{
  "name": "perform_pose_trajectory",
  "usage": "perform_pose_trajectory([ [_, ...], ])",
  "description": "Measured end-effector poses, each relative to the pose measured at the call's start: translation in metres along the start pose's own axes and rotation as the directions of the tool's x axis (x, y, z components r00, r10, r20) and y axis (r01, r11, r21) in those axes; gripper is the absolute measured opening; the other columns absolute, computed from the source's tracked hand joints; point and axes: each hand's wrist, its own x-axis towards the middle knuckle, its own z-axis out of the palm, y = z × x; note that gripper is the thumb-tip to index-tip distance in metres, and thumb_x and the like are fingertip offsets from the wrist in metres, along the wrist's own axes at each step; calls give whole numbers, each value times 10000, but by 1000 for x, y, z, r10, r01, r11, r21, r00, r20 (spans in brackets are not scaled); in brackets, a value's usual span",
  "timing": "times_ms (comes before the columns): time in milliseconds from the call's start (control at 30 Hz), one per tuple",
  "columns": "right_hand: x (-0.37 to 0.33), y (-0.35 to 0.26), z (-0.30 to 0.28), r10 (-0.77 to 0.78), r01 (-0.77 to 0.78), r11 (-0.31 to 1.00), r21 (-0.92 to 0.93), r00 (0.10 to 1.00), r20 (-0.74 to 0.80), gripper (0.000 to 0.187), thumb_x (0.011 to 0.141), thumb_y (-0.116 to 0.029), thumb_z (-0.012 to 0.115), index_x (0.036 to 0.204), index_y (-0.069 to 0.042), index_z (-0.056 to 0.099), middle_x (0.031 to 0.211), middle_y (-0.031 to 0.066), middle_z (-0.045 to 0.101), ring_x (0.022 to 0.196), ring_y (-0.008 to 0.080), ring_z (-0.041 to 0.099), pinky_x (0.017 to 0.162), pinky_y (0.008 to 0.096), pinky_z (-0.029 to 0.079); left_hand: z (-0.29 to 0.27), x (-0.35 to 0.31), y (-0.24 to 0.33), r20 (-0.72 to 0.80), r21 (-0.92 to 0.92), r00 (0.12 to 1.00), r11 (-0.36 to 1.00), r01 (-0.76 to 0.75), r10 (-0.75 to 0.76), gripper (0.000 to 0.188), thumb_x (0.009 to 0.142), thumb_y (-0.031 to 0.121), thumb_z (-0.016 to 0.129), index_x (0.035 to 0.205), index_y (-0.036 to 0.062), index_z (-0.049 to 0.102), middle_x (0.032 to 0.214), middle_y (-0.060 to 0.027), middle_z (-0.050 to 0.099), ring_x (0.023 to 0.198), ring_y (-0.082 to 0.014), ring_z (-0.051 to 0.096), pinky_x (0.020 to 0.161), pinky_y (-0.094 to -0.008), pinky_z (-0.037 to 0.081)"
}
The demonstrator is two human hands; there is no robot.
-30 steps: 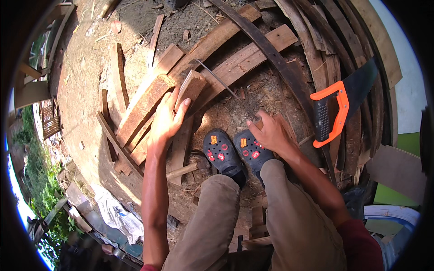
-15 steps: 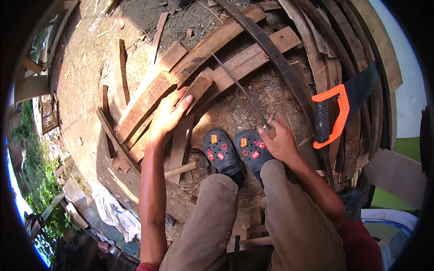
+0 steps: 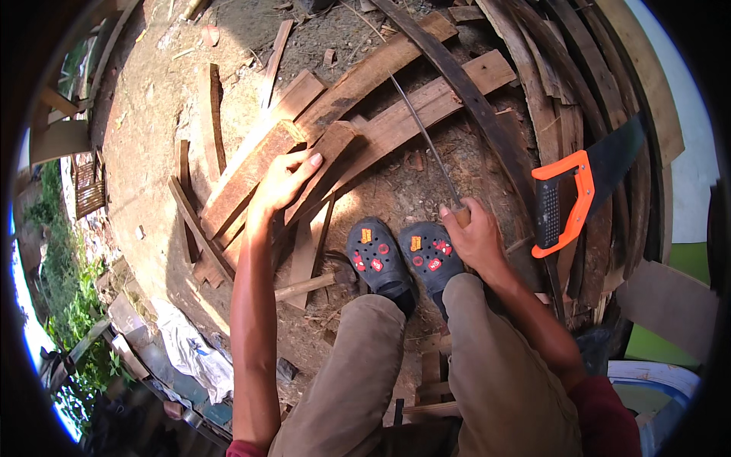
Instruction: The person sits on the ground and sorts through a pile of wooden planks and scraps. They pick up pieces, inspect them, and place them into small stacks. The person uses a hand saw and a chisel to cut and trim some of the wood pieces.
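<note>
My left hand (image 3: 285,183) is closed around a short piece of wood (image 3: 326,169), its thumb lying along the top edge. That piece leans over other planks, its far end near a long board (image 3: 426,105) on the ground. A thick cut block (image 3: 255,164) lies just beyond the hand. In my right hand (image 3: 474,232), beside my right shoe, is the wooden handle of a long, thin metal blade (image 3: 426,137). The blade points forward and to the left, crossing over the long board; its tip is apart from the piece of wood.
A handsaw with an orange and black handle (image 3: 565,202) rests on stacked planks (image 3: 544,114) at the right. A hammer (image 3: 304,287) lies left of my dark clogs (image 3: 381,255). A dark strip of wood (image 3: 472,95) crosses the boards. White cloth (image 3: 194,354) lies lower left.
The piece of wood in my left hand has tilted, showing more of its broad side. The blade in my right hand has shifted slightly right. The whole view has moved a little.
</note>
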Motion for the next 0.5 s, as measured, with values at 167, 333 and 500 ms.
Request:
perform_pose_trajectory([
  [167,-2,1,4,31,-30,999,40,999,-24,452,918,-342,725,1126,45,619,922,261,685,888,420,685,772,450,517,4,0,-3,-59,-30,998,999,-33,32,589,979,490,650,1266,-24,671,1134,-87,718,1064,-162,608,968,-351,477],
  [333,-3,20,4,37,-36,997,62,999,-6,417,902,-264,754,1168,23,610,935,236,676,931,389,679,804,427,517,10,-4,2,-129,8,991,1000,-24,25,614,963,497,670,1307,-11,648,1160,-121,719,1081,-184,626,989,-365,477],
  [500,-4,34,6,-27,28,1000,11,999,-21,463,890,-197,753,1257,13,566,1079,225,645,998,388,643,887,438,504,13,-8,17,-138,-38,990,999,7,-12,606,953,477,689,1313,-7,632,1158,-144,724,1072,-189,639,989,-366,480],
])
